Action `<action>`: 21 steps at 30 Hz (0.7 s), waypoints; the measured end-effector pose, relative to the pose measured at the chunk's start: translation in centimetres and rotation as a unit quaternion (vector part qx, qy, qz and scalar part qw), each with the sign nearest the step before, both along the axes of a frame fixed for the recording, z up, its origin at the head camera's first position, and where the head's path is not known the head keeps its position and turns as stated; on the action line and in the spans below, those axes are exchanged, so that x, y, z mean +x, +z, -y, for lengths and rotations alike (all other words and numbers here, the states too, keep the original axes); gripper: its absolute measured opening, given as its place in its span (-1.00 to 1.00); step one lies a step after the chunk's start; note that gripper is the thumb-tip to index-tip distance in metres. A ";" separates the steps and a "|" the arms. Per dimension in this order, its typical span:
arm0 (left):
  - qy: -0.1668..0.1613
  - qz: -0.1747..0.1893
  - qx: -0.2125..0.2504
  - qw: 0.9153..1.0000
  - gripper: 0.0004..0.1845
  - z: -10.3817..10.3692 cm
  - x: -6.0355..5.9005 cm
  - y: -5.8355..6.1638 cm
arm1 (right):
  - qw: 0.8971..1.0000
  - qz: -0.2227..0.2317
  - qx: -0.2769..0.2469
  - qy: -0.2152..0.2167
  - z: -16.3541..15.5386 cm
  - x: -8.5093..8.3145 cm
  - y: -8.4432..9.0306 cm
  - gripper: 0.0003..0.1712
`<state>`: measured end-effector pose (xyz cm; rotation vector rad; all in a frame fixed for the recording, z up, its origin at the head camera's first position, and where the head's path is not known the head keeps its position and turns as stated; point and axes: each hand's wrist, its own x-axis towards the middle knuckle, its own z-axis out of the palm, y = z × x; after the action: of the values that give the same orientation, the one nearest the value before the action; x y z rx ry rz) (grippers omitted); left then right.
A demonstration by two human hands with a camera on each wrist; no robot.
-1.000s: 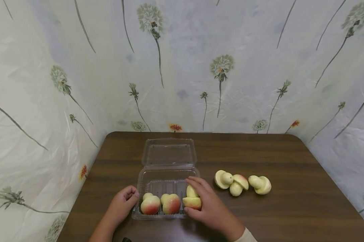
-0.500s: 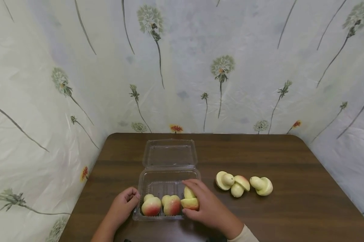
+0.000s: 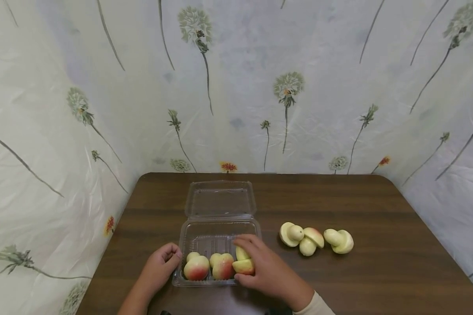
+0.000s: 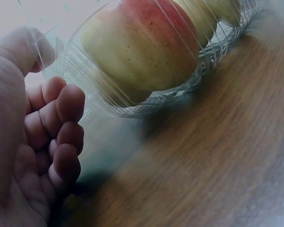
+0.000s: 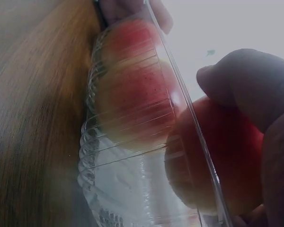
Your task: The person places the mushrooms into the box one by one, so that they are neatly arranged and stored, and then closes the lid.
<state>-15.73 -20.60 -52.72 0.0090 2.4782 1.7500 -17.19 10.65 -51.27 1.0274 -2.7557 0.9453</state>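
A clear plastic clamshell box stands with its lid folded back on the table. My left hand pinches its left rim between thumb and curled fingers; the left wrist view shows the fingertips at the clear wall. Two mushrooms with red-and-yellow caps, the left mushroom and the middle mushroom, lie side by side along the box's near wall. My right hand grips a third mushroom at the right end, its cap partly behind the wall in the right wrist view.
On the table, right of the box, lie a mushroom and another mushroom touching, and one more mushroom just beside them. A floral-patterned sheet surrounds the table's back and sides.
My right hand has moved left with its mushroom, bringing it close beside the middle one in the box. My left hand stays at the box's left rim.
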 end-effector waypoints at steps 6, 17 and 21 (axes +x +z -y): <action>0.011 0.003 -0.001 1.000 -0.90 -0.1 -0.1 -0.3 | 1.000 0.006 0.022 -0.017 0.3 0.1 0.0 -0.12; 0.013 -0.002 -0.015 1.000 -0.89 0.2 -0.6 -1.9 | 0.998 -0.001 0.060 -0.013 0.7 0.1 0.4 -0.11; 0.013 0.003 -0.017 1.000 -0.89 0.3 -0.7 -2.2 | 0.998 -0.001 0.065 -0.011 0.7 0.2 0.6 -0.11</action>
<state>-16.38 -20.86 -54.92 -0.0307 2.5147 1.7145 -17.03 9.92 -50.63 1.0124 -2.8537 0.7702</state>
